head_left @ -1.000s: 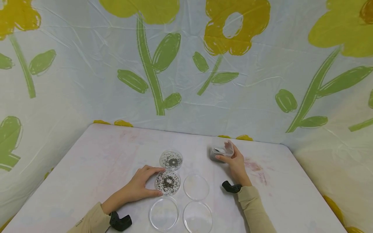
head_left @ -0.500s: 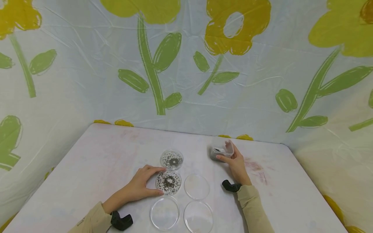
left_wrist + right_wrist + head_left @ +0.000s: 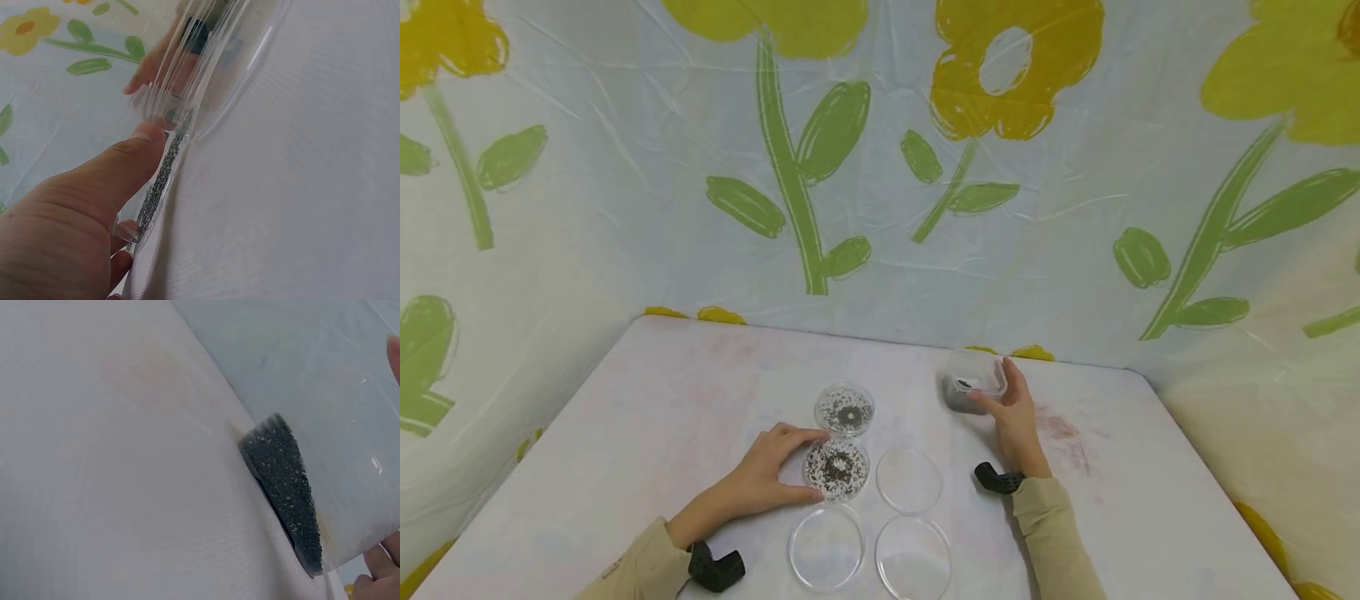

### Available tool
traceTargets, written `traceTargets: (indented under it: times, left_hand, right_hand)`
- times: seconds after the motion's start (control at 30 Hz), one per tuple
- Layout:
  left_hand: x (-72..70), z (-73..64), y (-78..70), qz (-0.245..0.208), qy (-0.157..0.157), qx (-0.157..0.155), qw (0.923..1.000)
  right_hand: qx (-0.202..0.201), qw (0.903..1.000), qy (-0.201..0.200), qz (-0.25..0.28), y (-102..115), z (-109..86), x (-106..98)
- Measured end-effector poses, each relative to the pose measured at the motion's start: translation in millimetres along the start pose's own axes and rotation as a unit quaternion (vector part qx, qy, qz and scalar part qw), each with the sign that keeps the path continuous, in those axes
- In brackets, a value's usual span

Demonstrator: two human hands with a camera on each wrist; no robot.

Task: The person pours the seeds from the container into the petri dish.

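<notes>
In the head view, my left hand (image 3: 767, 475) holds a clear petri dish (image 3: 837, 469) with dark granules scattered in it, thumb at the near rim and index finger at the far rim. The left wrist view shows the thumb (image 3: 134, 156) against its side wall, with a dark granule layer (image 3: 161, 187) inside. My right hand (image 3: 1018, 421) grips a clear plastic box (image 3: 966, 400) by its right side, thumb in front and fingers behind. Dark granules (image 3: 281, 494) fill its lower part in the right wrist view.
A second granule-strewn petri dish (image 3: 844, 410) stands just behind the held one. Three round clear dish pieces lie nearer: one at front left (image 3: 827, 548), one at front right (image 3: 913, 558), another to the right (image 3: 909, 480). A flowered cloth (image 3: 880, 275) hangs behind the table (image 3: 647, 417).
The right hand's fingers have shifted right along the box's wall and the thumb has moved a little up. The box looks more level. The left hand and petri dishes keep their places.
</notes>
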State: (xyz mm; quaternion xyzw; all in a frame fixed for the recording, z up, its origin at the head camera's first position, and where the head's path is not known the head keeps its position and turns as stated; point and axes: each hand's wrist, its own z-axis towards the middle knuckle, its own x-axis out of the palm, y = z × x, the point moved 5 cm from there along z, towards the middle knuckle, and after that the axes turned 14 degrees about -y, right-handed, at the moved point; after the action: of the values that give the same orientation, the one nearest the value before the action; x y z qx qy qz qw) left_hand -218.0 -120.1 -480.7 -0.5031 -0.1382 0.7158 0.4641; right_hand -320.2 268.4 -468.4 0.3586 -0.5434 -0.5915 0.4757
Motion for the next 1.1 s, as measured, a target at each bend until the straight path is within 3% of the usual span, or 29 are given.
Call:
traceTargets:
  times: [0.13,0.27,0.5,0.8,1.1]
  left_hand:
    - [0.6,0.0,-0.6,0.002,0.002,0.001,1.0]
    - [1.6,-1.1,0.7,0.004,0.003,0.0,1.0]
    - [0.2,-0.6,0.0,0.003,0.004,-0.011,0.9999]
    - [-0.3,0.4,-0.5,0.006,-0.004,0.0,1.0]
    - [-0.1,2.0,-1.5,0.006,-0.003,0.003,1.0]
  right_hand:
    - [-0.045,0.9977,-0.034,-0.039,12.3,0.9,-7.0]
    - [-0.069,0.9951,-0.059,-0.038,28.9,0.2,-11.1]
    - [-0.134,0.9891,-0.057,-0.025,62.4,-5.2,-5.9]
    - [-0.168,0.9835,0.038,-0.054,94.2,-29.3,18.1]
    - [-0.198,0.9586,0.191,-0.073,97.7,-56.1,42.1]
